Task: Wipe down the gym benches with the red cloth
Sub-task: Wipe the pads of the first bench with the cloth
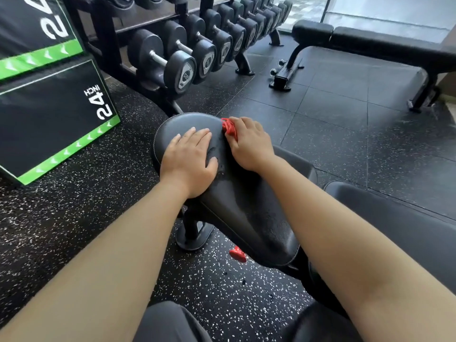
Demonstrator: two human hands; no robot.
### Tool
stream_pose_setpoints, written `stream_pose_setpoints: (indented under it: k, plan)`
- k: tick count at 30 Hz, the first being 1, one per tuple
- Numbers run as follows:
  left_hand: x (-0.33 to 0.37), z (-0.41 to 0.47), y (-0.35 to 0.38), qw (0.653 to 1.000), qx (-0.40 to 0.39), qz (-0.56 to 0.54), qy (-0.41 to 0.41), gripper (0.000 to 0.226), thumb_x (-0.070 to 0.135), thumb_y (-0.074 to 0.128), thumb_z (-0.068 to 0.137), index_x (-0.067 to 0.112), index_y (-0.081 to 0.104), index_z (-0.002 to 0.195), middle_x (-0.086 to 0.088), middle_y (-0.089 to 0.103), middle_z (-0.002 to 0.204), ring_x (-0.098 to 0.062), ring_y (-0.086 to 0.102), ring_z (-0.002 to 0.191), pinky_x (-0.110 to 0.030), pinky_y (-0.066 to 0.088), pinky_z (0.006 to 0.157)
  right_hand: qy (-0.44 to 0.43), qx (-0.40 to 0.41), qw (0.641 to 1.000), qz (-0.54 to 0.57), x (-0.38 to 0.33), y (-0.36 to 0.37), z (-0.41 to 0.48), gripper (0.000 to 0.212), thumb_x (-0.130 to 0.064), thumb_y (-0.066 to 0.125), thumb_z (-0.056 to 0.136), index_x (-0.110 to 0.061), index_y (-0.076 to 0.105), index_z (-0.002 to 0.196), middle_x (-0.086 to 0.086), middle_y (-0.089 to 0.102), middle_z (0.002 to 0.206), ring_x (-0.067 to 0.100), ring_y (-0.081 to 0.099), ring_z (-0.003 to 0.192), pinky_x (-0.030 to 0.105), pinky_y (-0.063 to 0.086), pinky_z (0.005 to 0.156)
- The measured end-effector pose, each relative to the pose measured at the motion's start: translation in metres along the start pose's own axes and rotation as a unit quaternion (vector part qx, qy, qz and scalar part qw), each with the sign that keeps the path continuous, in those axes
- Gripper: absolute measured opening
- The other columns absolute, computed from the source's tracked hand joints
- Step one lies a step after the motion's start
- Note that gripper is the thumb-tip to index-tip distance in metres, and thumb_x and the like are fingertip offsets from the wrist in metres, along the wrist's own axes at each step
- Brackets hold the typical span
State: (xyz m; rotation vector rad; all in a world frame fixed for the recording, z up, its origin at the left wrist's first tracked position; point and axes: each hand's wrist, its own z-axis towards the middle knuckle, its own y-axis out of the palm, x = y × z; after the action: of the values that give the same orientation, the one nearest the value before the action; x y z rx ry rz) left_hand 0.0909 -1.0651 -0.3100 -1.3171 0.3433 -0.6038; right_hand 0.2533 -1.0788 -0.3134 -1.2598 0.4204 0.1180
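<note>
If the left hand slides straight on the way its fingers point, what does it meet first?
Nothing on the way: the left hand would run off the rounded end of the bench pad. The dumbbell rack lies beyond; how far is unclear.

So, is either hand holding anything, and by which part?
Right hand grips the bunched red cloth, which part hidden; left hand only presses the bench pad.

lower plyo box (49, 124): "24 INCH" | upper plyo box (32, 28): "24"
</note>
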Motion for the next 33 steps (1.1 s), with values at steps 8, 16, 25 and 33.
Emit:
stream_pose_setpoints:
  k: [8,16,25,33]
  plan:
    - [-0.009,0.008,-0.008,0.998,-0.052,0.010,0.038,0.058,0.040,0.036,0.096,0.016,0.026,0.147,0.002,0.020,0.156,-0.019,0.013,0.145,-0.038,0.013,0.116,-0.075,0.017,0.997,-0.020,0.000,-0.002,-0.099,0.063,-0.048,0.022,0.087,-0.018,0.040,0.139,0.007,0.042,0.142,0.030,0.032,0.134,0.046,0.032,0.107]
    - [-0.013,0.009,0.000,1.000,0.010,-0.002,-0.014,0.061,0.036,0.039,0.094,0.015,0.022,0.149,0.000,0.019,0.157,-0.016,0.012,0.145,-0.034,0.004,0.117,-0.066,0.014,0.998,-0.011,0.000,0.005,-0.032,0.048,-0.038,0.038,0.094,-0.014,0.041,0.137,0.009,0.043,0.139,0.029,0.035,0.130,0.045,0.030,0.108]
    - [-0.015,0.012,0.001,1.000,0.015,0.002,-0.008,0.060,0.034,0.041,0.092,0.013,0.028,0.147,-0.002,0.023,0.156,-0.017,0.015,0.144,-0.033,0.008,0.116,0.003,-0.035,0.999,-0.016,-0.017,0.007,0.031,0.043,-0.040,0.033,0.097,-0.022,0.038,0.136,0.005,0.041,0.139,0.028,0.035,0.129,0.045,0.033,0.104]
    - [-0.012,0.005,-0.004,0.999,-0.018,0.029,0.001,0.058,0.034,0.032,0.097,0.011,0.021,0.149,-0.003,0.015,0.158,-0.018,0.010,0.145,-0.035,0.007,0.117,-0.091,-0.021,0.996,-0.009,-0.008,-0.007,-0.107,0.058,-0.045,0.026,0.090,-0.019,0.038,0.140,0.007,0.040,0.144,0.031,0.031,0.136,0.049,0.031,0.109]
